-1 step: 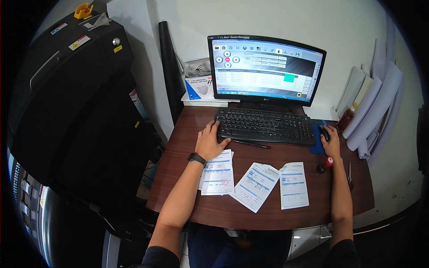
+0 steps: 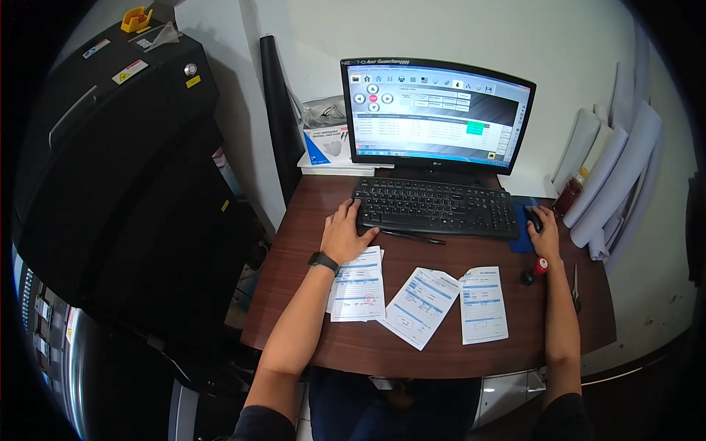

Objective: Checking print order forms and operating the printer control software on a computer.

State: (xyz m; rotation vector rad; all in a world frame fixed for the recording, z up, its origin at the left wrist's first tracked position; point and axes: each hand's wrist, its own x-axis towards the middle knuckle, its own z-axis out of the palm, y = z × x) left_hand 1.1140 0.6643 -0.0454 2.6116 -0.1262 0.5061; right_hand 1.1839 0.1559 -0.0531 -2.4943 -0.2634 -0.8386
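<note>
My left hand (image 2: 343,234) rests at the left end of a black keyboard (image 2: 434,206), its thumb stretched toward the near edge and its fingers lying by the corner. On that wrist is a dark watch (image 2: 323,262). My right hand (image 2: 545,234) is wrapped over a black computer mouse (image 2: 533,218) on a blue mouse pad (image 2: 521,239). A black pen (image 2: 413,237) lies just below the keyboard. Behind it stands a lit monitor (image 2: 437,110) showing a program window with arrow buttons and a table. Printed paper forms (image 2: 358,287) lie below my left hand, one with a red stamp mark.
More forms (image 2: 423,307) and another sheet (image 2: 484,305) lie on the brown desk (image 2: 353,356). Beside my right forearm are a red-and-black stamp (image 2: 541,266) and scissors (image 2: 576,287). Rolled paper (image 2: 618,184) and a bottle (image 2: 571,192) stand right; a large black machine (image 2: 132,198) stands left.
</note>
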